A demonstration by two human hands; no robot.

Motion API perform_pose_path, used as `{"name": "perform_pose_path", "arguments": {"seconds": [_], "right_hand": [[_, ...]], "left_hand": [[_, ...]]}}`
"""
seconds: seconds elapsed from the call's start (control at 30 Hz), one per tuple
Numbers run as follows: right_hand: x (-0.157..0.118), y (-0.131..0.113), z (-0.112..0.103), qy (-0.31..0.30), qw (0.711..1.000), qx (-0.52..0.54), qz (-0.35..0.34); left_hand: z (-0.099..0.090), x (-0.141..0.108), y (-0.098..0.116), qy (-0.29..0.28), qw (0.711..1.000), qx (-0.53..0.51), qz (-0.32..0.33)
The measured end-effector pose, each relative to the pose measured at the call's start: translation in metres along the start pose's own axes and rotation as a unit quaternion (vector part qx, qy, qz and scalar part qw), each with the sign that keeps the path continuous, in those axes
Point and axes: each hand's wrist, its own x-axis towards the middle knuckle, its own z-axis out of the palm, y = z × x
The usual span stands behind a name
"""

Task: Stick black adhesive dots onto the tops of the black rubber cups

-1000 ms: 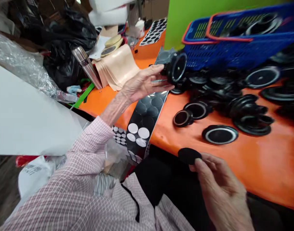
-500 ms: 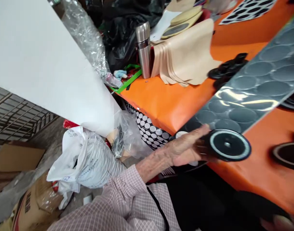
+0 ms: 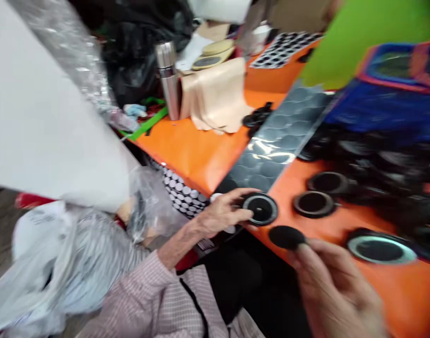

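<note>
My left hand (image 3: pixel 224 213) grips a round black ring (image 3: pixel 260 209) with a pale rim and a small centre piece, near the table's front edge. My right hand (image 3: pixel 336 291) pinches a black foam disc (image 3: pixel 286 237) between fingers and thumb, just left of the ring's neighbours. The disc and ring are close but apart. Two more black rings (image 3: pixel 313 204) lie on the orange table top (image 3: pixel 190 159) beyond my right hand, and a larger one (image 3: pixel 380 249) sits to its right. A blurred heap of black rings (image 3: pixel 373 159) fills the right side.
A grey sheet of round discs (image 3: pixel 274 141) lies along the table. Behind the heap stand a blue plastic basket (image 3: pixel 384 108) and a green board (image 3: pixel 363 42). At left are a white board (image 3: pixel 49 117), a steel flask (image 3: pixel 167 80), beige sheets (image 3: pixel 215 98) and plastic bags (image 3: pixel 148 206).
The view has swung back to the right, bringing the heap, basket and my right hand with its disc into sight. My left hand has carried the ring lower, nearer the table's front edge.
</note>
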Motion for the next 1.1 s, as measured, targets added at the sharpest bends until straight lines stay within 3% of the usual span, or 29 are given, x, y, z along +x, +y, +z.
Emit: {"name": "perform_pose_path", "arguments": {"seconds": [0.13, 0.4, 0.9, 1.1], "right_hand": [[0.015, -0.027, 0.024, 0.018, 0.997, 0.066, -0.03], [0.019, -0.029, 0.042, 0.069, 0.993, 0.07, -0.061], [0.023, -0.025, 0.047, 0.084, 0.989, 0.115, -0.05], [0.024, -0.025, 0.046, 0.085, 0.992, 0.074, -0.054]], "left_hand": [[0.003, 0.0, 0.008, -0.021, 1.0, 0.006, -0.01], [0.009, -0.001, 0.009, -0.03, 0.999, 0.018, -0.03], [0.014, 0.004, 0.005, -0.036, 0.998, 0.034, -0.042], [0.013, 0.003, 0.004, -0.035, 0.997, 0.045, -0.042]]}}
